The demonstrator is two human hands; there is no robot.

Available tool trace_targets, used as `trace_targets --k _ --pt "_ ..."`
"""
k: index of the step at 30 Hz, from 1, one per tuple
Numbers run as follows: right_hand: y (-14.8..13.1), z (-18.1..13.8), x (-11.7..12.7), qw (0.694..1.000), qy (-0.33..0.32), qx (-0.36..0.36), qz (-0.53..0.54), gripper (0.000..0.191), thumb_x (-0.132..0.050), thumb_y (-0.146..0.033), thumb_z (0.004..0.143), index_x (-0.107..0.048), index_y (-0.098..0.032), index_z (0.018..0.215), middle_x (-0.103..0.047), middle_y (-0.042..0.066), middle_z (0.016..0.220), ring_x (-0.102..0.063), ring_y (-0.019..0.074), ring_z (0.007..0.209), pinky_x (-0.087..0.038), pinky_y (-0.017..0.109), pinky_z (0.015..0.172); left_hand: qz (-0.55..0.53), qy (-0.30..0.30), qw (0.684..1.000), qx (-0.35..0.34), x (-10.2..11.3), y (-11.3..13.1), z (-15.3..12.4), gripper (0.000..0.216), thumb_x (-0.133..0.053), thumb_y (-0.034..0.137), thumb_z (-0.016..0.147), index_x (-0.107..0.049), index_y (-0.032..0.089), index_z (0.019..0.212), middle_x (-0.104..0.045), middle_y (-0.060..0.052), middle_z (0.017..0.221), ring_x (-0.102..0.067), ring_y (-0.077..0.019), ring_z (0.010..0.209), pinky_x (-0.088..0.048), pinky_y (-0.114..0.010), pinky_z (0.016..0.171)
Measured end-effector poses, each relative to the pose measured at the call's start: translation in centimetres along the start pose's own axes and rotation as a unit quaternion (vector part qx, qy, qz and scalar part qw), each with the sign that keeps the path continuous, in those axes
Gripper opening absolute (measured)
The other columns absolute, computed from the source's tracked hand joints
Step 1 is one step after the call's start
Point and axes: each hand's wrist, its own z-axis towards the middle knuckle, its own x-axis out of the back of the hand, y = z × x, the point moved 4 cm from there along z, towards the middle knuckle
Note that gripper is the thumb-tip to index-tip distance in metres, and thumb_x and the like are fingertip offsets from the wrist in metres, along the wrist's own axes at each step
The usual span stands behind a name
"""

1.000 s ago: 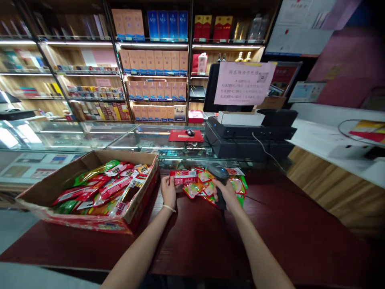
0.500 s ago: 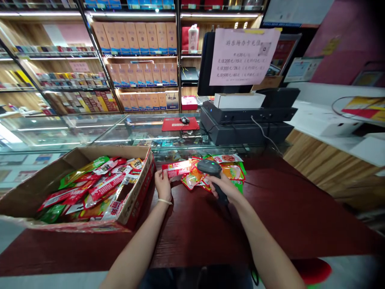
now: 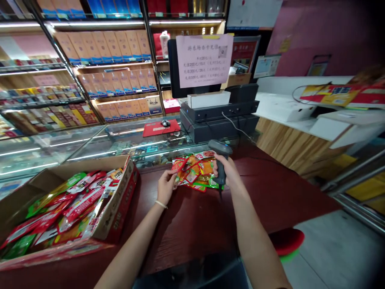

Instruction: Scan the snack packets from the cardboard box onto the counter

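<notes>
My left hand (image 3: 166, 187) is closed with its fingertips pinching a red snack packet (image 3: 181, 165) over the left side of a small pile of snack packets (image 3: 207, 165). These are red, orange and green and lie flat on the dark red table (image 3: 192, 228). Wrapped round the handle of a black barcode scanner (image 3: 221, 172) is my right hand (image 3: 229, 171); the scanner's head is up, above the right part of the pile. To the left, an open cardboard box (image 3: 128, 192) holds many loose red and green snack packets (image 3: 78, 200).
Behind the pile stands a glass display counter (image 3: 120, 138) with a red mouse pad (image 3: 150, 128) and mouse (image 3: 165, 123). A black cash drawer (image 3: 216, 127) and a monitor with a pink paper sign (image 3: 204, 60) are beyond. A red stool (image 3: 288, 241) is at the lower right.
The view has turned right. The scanner has moved right, away from the packet in my left hand. That packet has moved onto the pile's left side and is tilted differently.
</notes>
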Motion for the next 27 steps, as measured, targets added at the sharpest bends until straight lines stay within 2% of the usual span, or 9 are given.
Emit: trace_targets --k 6,9,11,14,17,21,24,27 --pt "-1.9 -0.2 2.9 0.998 0.038 0.024 0.036 0.036 -0.067 -0.045 0.075 -0.046 -0.022 0.056 -0.048 -0.003 0.039 -0.044 0.0110 0.032 -0.036 0.021 0.030 0.132 -0.130 0.980 -0.074 -7.3 1.3 2.0 0.014 -0.061 0.028 0.084 -0.069 0.020 0.092 -0.071 -0.007 0.102 -0.065 -0.0203 0.097 -0.047 -0.034 0.089" --pt "-1.9 -0.1 3.7 0.998 0.041 0.040 0.034 0.039 -0.064 -0.048 0.077 -0.047 -0.021 0.055 -0.048 -0.002 0.041 -0.044 0.0112 0.034 -0.038 0.022 0.032 0.194 -0.180 0.960 -0.097 -10.6 1.7 2.6 0.012 -0.057 0.024 0.085 -0.068 0.021 0.085 -0.072 -0.005 0.096 -0.066 -0.0196 0.090 -0.048 -0.032 0.084" --pt "-1.8 0.1 3.9 0.998 0.043 0.044 0.026 0.040 -0.063 -0.049 0.078 -0.047 -0.021 0.055 -0.047 -0.002 0.042 -0.044 0.0112 0.035 -0.039 0.022 0.034 0.239 -0.216 0.941 -0.099 -12.3 1.7 2.9 0.013 -0.055 0.019 0.085 -0.068 0.021 0.084 -0.072 -0.005 0.090 -0.065 -0.0193 0.085 -0.048 -0.031 0.081" --pt "-1.5 0.2 4.0 0.998 0.047 0.038 0.021 0.041 -0.062 -0.050 0.079 -0.046 -0.022 0.054 -0.046 -0.002 0.043 -0.043 0.0110 0.035 -0.038 0.023 0.034 0.275 -0.253 0.922 -0.100 -13.7 1.4 3.0 0.017 -0.055 0.014 0.082 -0.069 0.021 0.087 -0.072 -0.005 0.091 -0.065 -0.0199 0.087 -0.048 -0.031 0.083" --pt "-1.3 0.3 3.9 0.998 0.041 0.035 0.026 0.041 -0.063 -0.050 0.078 -0.047 -0.021 0.054 -0.045 -0.002 0.044 -0.043 0.0109 0.035 -0.037 0.022 0.034 0.256 -0.237 0.931 -0.105 -13.6 1.4 3.0 0.021 -0.054 0.014 0.083 -0.069 0.022 0.096 -0.072 -0.005 0.098 -0.065 -0.0206 0.093 -0.048 -0.033 0.086" --pt "-1.2 0.3 3.5 0.998 0.022 0.040 0.034 0.040 -0.065 -0.049 0.078 -0.048 -0.021 0.055 -0.047 -0.003 0.045 -0.045 0.0106 0.035 -0.037 0.022 0.034 0.222 -0.203 0.946 -0.118 -12.1 2.4 2.9 0.021 -0.055 0.017 0.085 -0.067 0.021 0.101 -0.071 -0.006 0.101 -0.065 -0.0210 0.096 -0.048 -0.035 0.089" --pt "-1.2 0.1 2.7 0.998 0.013 0.039 0.037 0.037 -0.068 -0.047 0.076 -0.048 -0.021 0.058 -0.048 -0.003 0.046 -0.045 0.0101 0.035 -0.037 0.022 0.033 0.188 -0.178 0.960 -0.110 -10.4 4.2 3.0 0.018 -0.057 0.018 0.084 -0.066 0.021 0.099 -0.071 -0.006 0.100 -0.065 -0.0199 0.095 -0.049 -0.034 0.088" --pt "-1.0 -0.3 1.0 0.999 -0.006 0.021 0.029 0.034 -0.069 -0.047 0.075 -0.050 -0.021 0.065 -0.049 -0.004 0.047 -0.044 0.0099 0.035 -0.037 0.022 0.033 0.129 -0.134 0.980 -0.072 -8.1 6.8 3.4 0.016 -0.059 0.021 0.084 -0.065 0.020 0.099 -0.071 -0.006 0.097 -0.066 -0.0180 0.090 -0.050 -0.030 0.082"
